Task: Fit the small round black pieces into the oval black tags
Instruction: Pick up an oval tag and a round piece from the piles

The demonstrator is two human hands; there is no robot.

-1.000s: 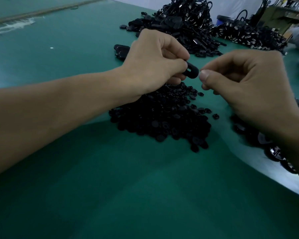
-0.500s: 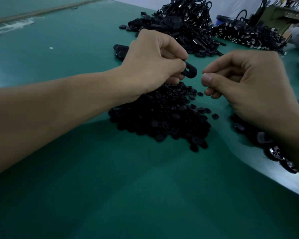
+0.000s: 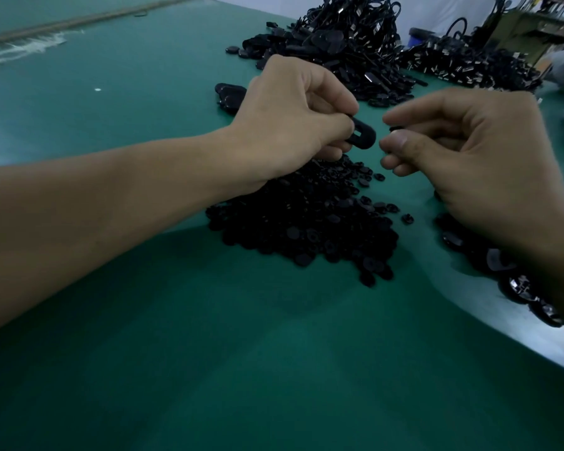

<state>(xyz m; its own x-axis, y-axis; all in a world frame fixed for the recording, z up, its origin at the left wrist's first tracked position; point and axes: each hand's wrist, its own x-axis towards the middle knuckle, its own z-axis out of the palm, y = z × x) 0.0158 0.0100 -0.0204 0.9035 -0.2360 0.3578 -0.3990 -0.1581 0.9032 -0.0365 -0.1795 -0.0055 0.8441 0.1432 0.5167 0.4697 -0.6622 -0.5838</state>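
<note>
- The left hand is held above the middle of the green surface. Its fingers are curled, and an oval black tag is pinched between thumb and forefinger. The tag's slotted end sticks out toward the other hand.
- The right hand is raised opposite, just beside the tag but not touching it. Its fingers are curled, and a small round black piece is pinched between thumb tip and forefinger — only a sliver of it shows.
- A narrow gap is seen between tag and piece; the piece is not yet seated in the tag.
- A pile of round pieces lies on the surface directly below both hands. A few strays are scattered along the side of the pile nearest the surface's right edge.
- A pile of tags is noted toward the right edge, partly hidden under the right wrist.
- A few loose tags lie just beyond the left hand, toward the far edge.
- Two heaps of black parts are recorded at the far edge — a tall heap with cords, and a lower heap near the far right corner.
</note>
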